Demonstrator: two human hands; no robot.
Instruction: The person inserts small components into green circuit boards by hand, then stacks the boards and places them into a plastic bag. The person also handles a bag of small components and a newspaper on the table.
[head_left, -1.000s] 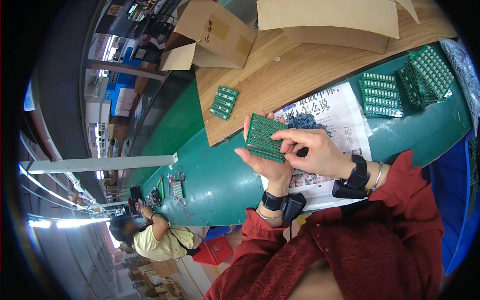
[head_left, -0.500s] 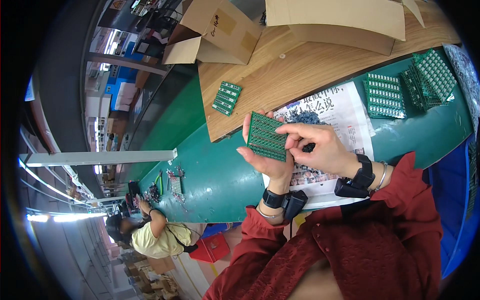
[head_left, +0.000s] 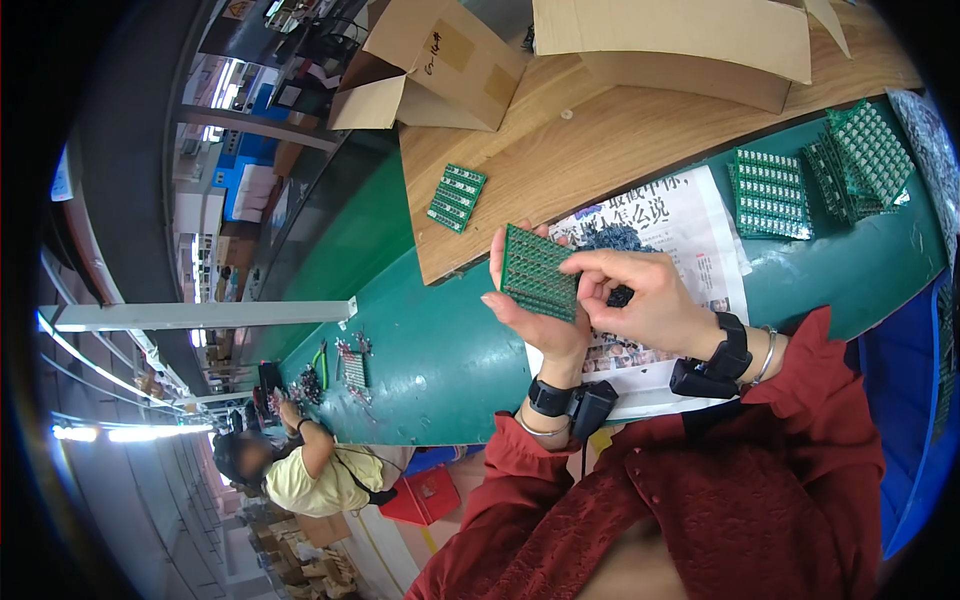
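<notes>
A green circuit board panel (head_left: 538, 272) with rows of small fittings lies tilted across my left hand (head_left: 553, 338). The fingers of that hand wrap behind the board and the thumb is at its lower left edge. My right hand (head_left: 655, 298) is at the board's right edge, its index fingertip touching the face. Its other fingers are curled around a clump of small black parts (head_left: 620, 296); the exact kind is too small to tell. Beneath both hands spreads a newspaper sheet (head_left: 705, 235), carrying a heap of small dark parts (head_left: 612, 238).
Stacked green boards (head_left: 770, 195) and a further pile (head_left: 870, 160) sit at the right. One board (head_left: 457, 197) lies on the wooden top (head_left: 520, 150), near cardboard boxes (head_left: 450, 60). A co-worker (head_left: 310, 470) works farther left along the green table (head_left: 440, 350), beside pliers (head_left: 320, 362).
Both hands and the board have shifted very slightly right. The right index finger stays at the board's right edge, and the grips look the same.
</notes>
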